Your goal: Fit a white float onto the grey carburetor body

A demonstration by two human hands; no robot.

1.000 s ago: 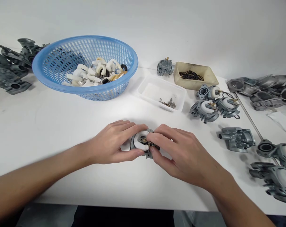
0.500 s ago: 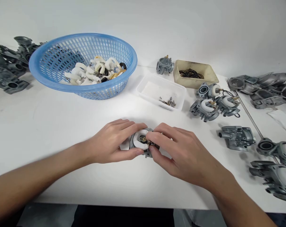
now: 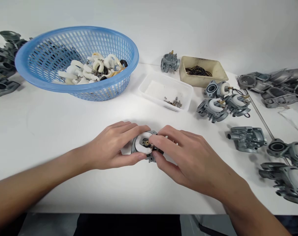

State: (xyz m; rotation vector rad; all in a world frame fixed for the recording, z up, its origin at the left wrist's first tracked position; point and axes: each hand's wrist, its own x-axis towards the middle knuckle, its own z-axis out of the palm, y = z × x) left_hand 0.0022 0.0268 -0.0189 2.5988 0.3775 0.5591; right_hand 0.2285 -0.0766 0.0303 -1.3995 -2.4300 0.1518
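Note:
A grey metal carburetor (image 3: 151, 158) rests on the table in front of me, its open bowl side facing up. A white C-shaped float (image 3: 139, 146) sits inside, around small brass jets (image 3: 145, 142). My left hand (image 3: 114, 144) wraps the carburetor's left side, thumb at the near edge and fingers at the far edge. On the right, the thumb and index finger of my right hand (image 3: 180, 150) are pinched together at the float's hinge end. Whatever small piece lies between those fingertips is hidden.
A blue basket (image 3: 77, 87) holds several white and black floats. Behind the hands stand a clear plastic tray (image 3: 149, 86) with small metal parts and a beige box (image 3: 203, 82) with black rubber rings. Several carburetors (image 3: 247, 139) lie on the right, more castings (image 3: 3, 68) at far left.
The view has shifted slightly, so basket and trays sit a little higher and further left. Both hands keep the same hold on the carburetor, with only slight finger movement.

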